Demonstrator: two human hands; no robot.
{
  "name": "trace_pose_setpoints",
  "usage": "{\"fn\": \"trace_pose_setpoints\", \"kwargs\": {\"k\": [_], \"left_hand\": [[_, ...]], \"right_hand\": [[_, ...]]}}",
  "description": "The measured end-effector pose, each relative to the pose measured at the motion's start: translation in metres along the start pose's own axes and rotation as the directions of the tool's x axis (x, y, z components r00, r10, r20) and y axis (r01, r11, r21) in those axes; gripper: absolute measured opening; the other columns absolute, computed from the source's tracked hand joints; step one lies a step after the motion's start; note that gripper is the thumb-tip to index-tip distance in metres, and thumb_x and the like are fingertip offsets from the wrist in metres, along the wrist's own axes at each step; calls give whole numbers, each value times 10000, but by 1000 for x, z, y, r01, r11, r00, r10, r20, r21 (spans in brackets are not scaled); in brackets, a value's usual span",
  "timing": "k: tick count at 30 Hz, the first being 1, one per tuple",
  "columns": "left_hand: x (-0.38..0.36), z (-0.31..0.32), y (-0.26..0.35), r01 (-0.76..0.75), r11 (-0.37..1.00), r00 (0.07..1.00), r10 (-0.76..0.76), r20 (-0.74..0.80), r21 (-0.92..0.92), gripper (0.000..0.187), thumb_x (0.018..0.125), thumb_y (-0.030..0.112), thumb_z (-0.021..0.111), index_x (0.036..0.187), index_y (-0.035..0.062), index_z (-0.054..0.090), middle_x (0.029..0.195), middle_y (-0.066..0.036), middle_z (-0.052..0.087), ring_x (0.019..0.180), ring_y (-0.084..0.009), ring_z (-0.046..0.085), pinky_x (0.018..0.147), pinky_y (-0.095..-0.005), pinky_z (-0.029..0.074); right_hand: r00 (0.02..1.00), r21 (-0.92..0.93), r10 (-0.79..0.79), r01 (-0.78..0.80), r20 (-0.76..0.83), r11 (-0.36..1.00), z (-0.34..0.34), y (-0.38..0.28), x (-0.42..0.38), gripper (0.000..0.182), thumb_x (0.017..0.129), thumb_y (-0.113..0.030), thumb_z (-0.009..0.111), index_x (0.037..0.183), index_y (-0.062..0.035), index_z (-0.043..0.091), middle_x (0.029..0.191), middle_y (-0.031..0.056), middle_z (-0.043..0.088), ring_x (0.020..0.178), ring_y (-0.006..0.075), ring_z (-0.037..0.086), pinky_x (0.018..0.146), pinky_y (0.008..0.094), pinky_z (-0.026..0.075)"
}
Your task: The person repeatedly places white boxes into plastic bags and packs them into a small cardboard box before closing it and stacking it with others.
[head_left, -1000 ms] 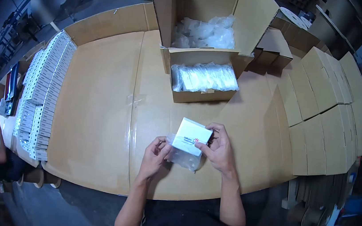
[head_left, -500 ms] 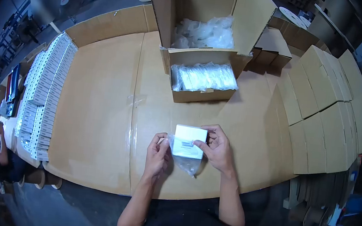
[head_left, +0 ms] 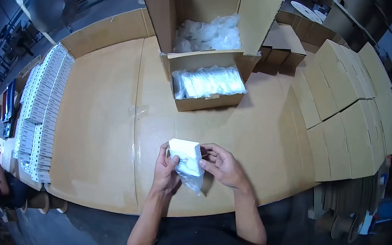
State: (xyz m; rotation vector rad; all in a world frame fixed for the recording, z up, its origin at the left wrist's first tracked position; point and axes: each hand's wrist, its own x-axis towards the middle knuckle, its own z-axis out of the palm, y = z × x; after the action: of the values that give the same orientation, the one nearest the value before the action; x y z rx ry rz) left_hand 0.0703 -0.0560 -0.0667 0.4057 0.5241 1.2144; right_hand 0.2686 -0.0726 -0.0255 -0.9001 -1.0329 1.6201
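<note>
A small white box (head_left: 184, 147) sits partly inside a clear plastic bag (head_left: 191, 182) above the near part of the table. My left hand (head_left: 165, 171) grips the box and bag from the left, thumb across the front. At the right side, my right hand (head_left: 224, 168) pinches the bag's edge beside the box, thumb in front and fingers behind. The box's upper end sticks out of the bag, whose loose lower end hangs beneath. Beyond the hands, an open carton (head_left: 193, 106) holds a row of plastic-wrapped items (head_left: 210, 83).
A tall open carton (head_left: 256, 20) with crumpled clear bags (head_left: 211, 34) stands behind. Stacked small white boxes (head_left: 39, 100) line the table's left edge. Brown cartons (head_left: 343, 144) are piled at right. Another person (head_left: 1, 180) is at far left. Cardboard covers the table (head_left: 93, 135).
The box has tilted and gone deeper into the bag, shifting slightly left. My left hand has moved from the bag's edge onto the box; my right hand has moved to the bag's right edge.
</note>
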Motion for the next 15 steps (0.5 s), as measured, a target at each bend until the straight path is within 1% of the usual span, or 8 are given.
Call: {"fn": "trace_pose_setpoints", "kwargs": {"k": [2,3,6,9,11,12,13,15], "left_hand": [[0,2,0,-57,998,998,57,-15,0,567,942,19,688,1381,123,345,1190,-132,635,1098,-230,656,940,-410,574],[0,4,0,-87,996,996,87,-26,-2,579,940,15,689,1384,133,336,1188,-132,632,1094,-229,655,936,-408,575],[-3,8,6,-109,994,994,109,-14,10,554,942,13,687,1358,145,346,1183,-122,619,1078,-220,653,939,-401,572],[-4,3,12,-98,991,995,97,13,91,501,950,21,683,1320,132,365,1121,-100,636,1012,-173,651,885,-345,569],[-3,-11,14,-65,979,997,56,53,193,465,958,31,680,1298,125,378,1078,-84,649,966,-141,643,835,-303,553],[-3,-11,17,-49,969,997,33,70,244,447,962,37,679,1287,122,384,1056,-76,655,943,-124,638,810,-282,546],[-5,-5,16,-67,955,997,56,48,289,376,982,48,659,1261,102,413,1009,-63,669,891,-89,621,758,-243,513],[-6,-10,13,-81,961,996,71,47,264,313,993,49,643,1223,90,435,987,-55,664,874,-79,617,747,-238,510]], "right_hand": [[999,29,37,-36,-24,999,-1,5,2,365,958,-38,677,1299,-19,546,1199,75,622,1098,128,614,938,290,523],[996,74,80,-78,-27,994,1,3,2,301,971,-34,659,1254,-31,558,1178,68,629,1075,128,621,921,292,529],[973,359,226,-227,46,905,6,-2,-1,297,984,-8,624,1270,-51,557,1149,69,639,1046,127,627,903,284,530],[973,544,229,-214,41,811,10,18,2,265,982,41,588,1237,-30,579,1112,64,647,1011,118,632,886,262,528],[987,444,161,-137,-15,885,2,48,5,241,976,59,576,1206,-12,590,1085,64,654,1002,123,639,890,270,532],[991,391,125,-100,-40,915,5,48,8,231,973,68,571,1190,-3,595,1072,65,657,997,126,642,892,274,534],[991,261,102,-75,-90,963,6,45,8,182,953,78,597,1121,9,612,999,63,668,940,108,649,867,250,532],[987,145,13,11,-163,989,6,35,12,180,950,74,607,1116,6,602,980,62,669,935,105,647,868,253,529]]}}
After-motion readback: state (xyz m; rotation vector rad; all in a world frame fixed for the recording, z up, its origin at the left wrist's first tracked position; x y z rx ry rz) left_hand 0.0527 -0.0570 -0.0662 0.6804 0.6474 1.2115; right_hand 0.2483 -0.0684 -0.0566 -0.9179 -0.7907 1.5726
